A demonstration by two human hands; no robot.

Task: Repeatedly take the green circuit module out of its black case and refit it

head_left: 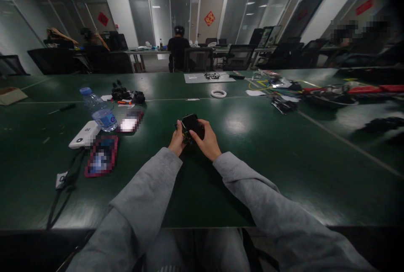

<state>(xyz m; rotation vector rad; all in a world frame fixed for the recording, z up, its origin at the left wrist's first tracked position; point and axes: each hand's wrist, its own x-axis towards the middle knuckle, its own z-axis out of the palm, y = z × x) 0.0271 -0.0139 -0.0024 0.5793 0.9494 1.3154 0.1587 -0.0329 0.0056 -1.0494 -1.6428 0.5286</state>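
Note:
Both my hands hold a small electronic device with a flat black face, just above the green table or resting on it; I cannot tell which. Along its left edge, small uneven parts and bits of colour show, too blurred to name. My left hand grips that left side, thumb up along the edge. On the right, my right hand wraps round the device, and its thumb lies across the lower part of the black face. The underside and most fingertips are hidden.
Left on the green table are a water bottle, a white power bank with a cable, and two phones. Black parts lie behind them. Farther off are a tape roll, a grey board and tangled wires. People sit beyond.

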